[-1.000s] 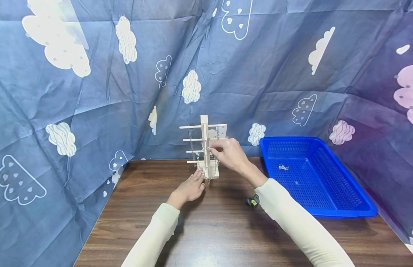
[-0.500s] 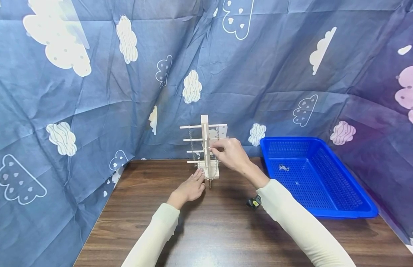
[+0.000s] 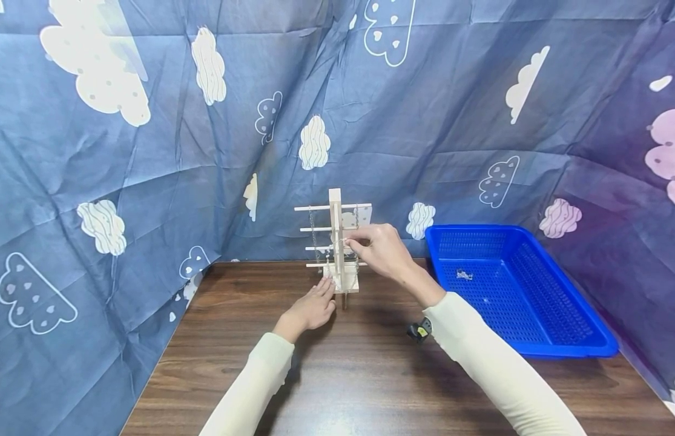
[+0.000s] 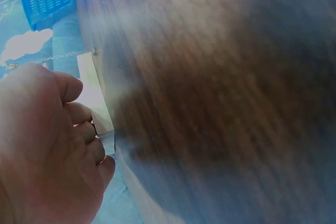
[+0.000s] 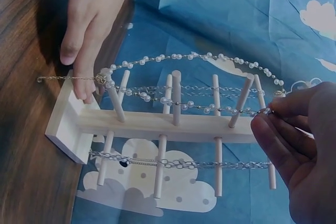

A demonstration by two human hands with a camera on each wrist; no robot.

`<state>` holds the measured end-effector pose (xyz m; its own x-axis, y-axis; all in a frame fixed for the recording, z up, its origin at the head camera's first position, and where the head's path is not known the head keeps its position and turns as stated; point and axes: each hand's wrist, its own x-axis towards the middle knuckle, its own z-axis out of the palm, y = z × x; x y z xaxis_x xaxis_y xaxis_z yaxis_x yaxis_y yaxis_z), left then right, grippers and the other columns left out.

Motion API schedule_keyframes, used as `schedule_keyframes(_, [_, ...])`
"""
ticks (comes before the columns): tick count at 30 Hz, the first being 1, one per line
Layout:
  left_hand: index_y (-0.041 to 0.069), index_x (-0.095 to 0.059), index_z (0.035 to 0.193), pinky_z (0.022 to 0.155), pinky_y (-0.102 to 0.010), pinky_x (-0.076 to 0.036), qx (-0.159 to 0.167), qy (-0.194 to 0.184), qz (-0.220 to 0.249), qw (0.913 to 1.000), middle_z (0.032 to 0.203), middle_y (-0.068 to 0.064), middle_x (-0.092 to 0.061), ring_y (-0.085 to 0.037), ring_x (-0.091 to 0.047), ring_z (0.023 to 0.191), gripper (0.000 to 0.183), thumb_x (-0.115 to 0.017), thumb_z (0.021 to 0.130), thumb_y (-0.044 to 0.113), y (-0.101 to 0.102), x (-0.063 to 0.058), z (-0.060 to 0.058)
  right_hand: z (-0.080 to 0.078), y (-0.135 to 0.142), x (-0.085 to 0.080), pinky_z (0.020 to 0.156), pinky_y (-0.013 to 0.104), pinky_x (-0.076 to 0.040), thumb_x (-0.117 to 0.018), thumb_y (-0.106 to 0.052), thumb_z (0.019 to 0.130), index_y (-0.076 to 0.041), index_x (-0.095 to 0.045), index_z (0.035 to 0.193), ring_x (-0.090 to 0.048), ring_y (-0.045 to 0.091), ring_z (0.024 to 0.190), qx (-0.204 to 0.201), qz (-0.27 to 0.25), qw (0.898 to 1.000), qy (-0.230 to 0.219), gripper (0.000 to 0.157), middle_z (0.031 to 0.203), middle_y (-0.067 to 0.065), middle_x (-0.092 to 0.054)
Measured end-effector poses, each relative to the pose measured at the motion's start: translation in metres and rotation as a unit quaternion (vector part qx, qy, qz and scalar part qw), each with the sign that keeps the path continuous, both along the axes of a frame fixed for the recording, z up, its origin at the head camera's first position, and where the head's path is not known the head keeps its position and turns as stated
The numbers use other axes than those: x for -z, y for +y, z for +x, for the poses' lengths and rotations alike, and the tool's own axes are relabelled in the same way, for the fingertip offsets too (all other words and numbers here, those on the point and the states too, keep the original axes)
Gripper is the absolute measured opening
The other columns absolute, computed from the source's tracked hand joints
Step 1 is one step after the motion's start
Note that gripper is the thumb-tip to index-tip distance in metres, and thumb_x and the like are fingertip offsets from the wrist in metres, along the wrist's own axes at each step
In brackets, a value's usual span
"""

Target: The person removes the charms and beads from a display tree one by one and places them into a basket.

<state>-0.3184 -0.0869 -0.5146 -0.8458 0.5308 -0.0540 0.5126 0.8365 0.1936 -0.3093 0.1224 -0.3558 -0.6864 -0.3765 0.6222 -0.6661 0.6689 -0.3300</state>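
A pale wooden jewelry stand (image 3: 335, 212) with several crossing pegs stands upright at the table's back. My right hand (image 3: 383, 248) pinches a pearl-beaded necklace (image 5: 210, 56) between thumb and fingertips, close to the stand's front. In the right wrist view the beaded strand forms a long loop along the post, with a thin gold tail chain (image 5: 63, 78) hanging past the base. Silver chains (image 5: 184, 162) hang from the side pegs. My left hand (image 3: 309, 306) rests its extended fingers on the stand's base (image 5: 65, 124). Exact contact at the pegs is partly unclear.
A blue plastic basket (image 3: 566, 303) sits on the right of the brown wood table (image 3: 337, 375), with a small silvery item (image 3: 464, 274) inside. A blue cloud-print cloth (image 3: 168, 121) hangs close behind the stand.
My right hand has shifted very slightly right, still pinching the necklace. The tail chain dangles a little lower in front of the base. My left hand stays put.
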Motion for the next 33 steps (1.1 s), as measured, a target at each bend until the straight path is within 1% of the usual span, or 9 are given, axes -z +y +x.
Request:
schedule_keyframes(6, [-0.001,-0.021,0.155,0.124,-0.046,-0.021,0.0,-0.002,0.0,1.0,0.165,-0.016,-0.012,-0.032,-0.013,0.153,0.057,-0.028,0.104,0.024,0.0,0.0,-0.001,0.0,0.006,-0.006,0.079,0.033,-0.061,-0.07,-0.02,0.089,-0.014,-0.079,0.099,-0.074,0.018,0.084,0.003,-0.01,1.0,0.011,0.015,0.097,0.005,-0.078])
schedule_keyframes(13, [-0.002,-0.022,0.154,0.125,-0.045,-0.021,0.003,-0.001,0.001,1.0,0.164,-0.018,-0.013,-0.032,-0.013,0.153,0.057,-0.028,0.105,0.025,0.0,0.0,0.0,0.001,0.014,-0.014,0.068,0.028,-0.06,-0.07,-0.016,0.089,-0.012,-0.079,0.096,-0.07,0.012,0.071,-0.007,-0.028,0.999,0.016,0.012,0.092,0.004,-0.077])
schedule_keyframes(18, [-0.002,-0.022,0.154,0.124,-0.045,-0.022,0.001,0.001,-0.003,1.0,0.164,-0.018,-0.014,-0.032,-0.014,0.153,0.057,-0.028,0.104,0.025,0.001,0.002,-0.001,0.0,0.019,-0.019,0.064,0.027,-0.059,-0.071,-0.015,0.088,-0.01,-0.079,0.095,-0.068,0.012,0.068,-0.005,-0.034,0.999,0.023,0.012,0.087,0.004,-0.077])
schedule_keyframes(24, [-0.001,-0.02,0.155,0.125,-0.044,-0.021,0.003,0.001,-0.008,1.0,0.164,-0.017,-0.012,-0.03,-0.012,0.153,0.057,-0.026,0.105,0.026,0.0,0.002,-0.001,0.001,0.025,-0.023,0.066,0.032,-0.06,-0.07,-0.016,0.088,-0.01,-0.079,0.094,-0.07,0.015,0.071,-0.006,-0.042,0.999,0.029,0.012,0.087,0.005,-0.077])
schedule_keyframes(33, [-0.002,-0.021,0.154,0.125,-0.044,-0.02,0.0,0.0,-0.006,1.0,0.164,-0.017,-0.013,-0.03,-0.012,0.153,0.057,-0.026,0.104,0.026,0.0,0.004,-0.003,0.005,0.023,-0.025,0.065,0.029,-0.059,-0.071,-0.016,0.087,-0.011,-0.079,0.094,-0.069,0.013,0.069,-0.01,-0.042,0.999,0.028,0.011,0.085,0.003,-0.076])
